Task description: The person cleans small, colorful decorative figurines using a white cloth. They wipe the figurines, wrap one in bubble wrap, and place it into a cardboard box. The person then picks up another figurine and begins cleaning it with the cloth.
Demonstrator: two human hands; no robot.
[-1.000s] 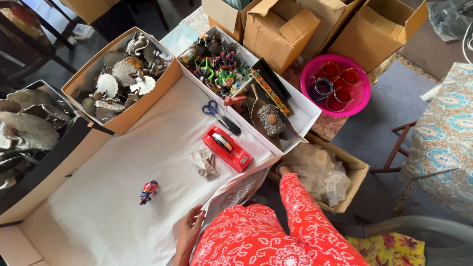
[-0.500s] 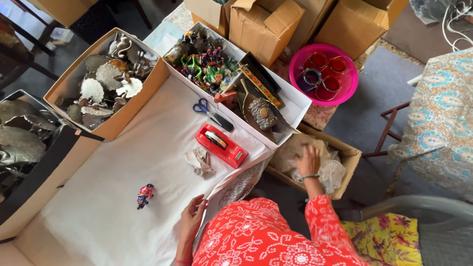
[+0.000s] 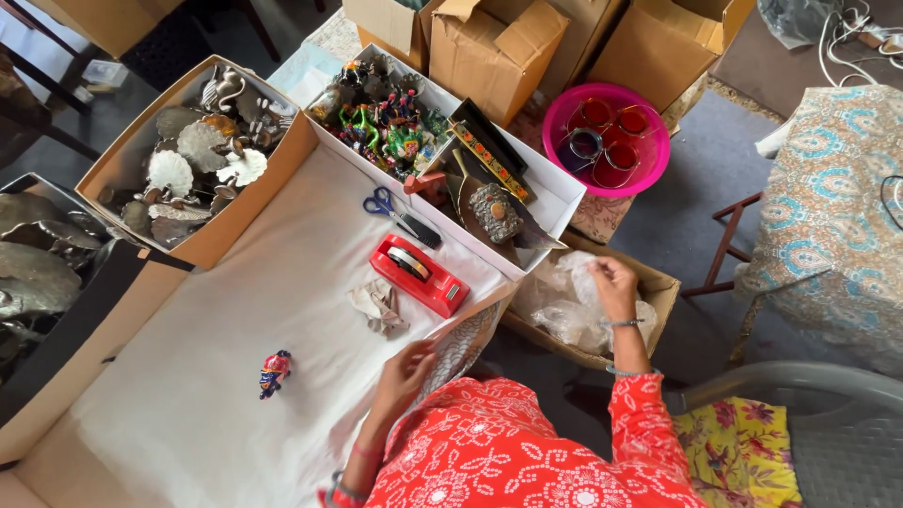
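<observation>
The right hand [image 3: 613, 282] pinched clear plastic wrap [image 3: 569, 306] inside a low cardboard box [image 3: 658, 292] beside the worktop [image 3: 235, 376]. The left hand [image 3: 404, 372], fingers loosely curled, rested on the worktop's edge, holding nothing. A white box [image 3: 546, 202] held painted figurines [image 3: 386, 122]; a pink tub [image 3: 649, 155] held glasses.

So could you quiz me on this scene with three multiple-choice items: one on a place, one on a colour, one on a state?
1. Where is the right hand?
A in the cardboard box beside the table
B on the scissors
C in the pink tub

2. What colour is the tape dispenser?
A blue
B red
C green

3. How does the left hand stand?
A holding the small figurine
B resting at the table's edge
C gripping the scissors

Answers: 1 A, it touches clear plastic wrap in the cardboard box. 2 B, its body is red. 3 B, the small figurine lies apart, untouched.
</observation>
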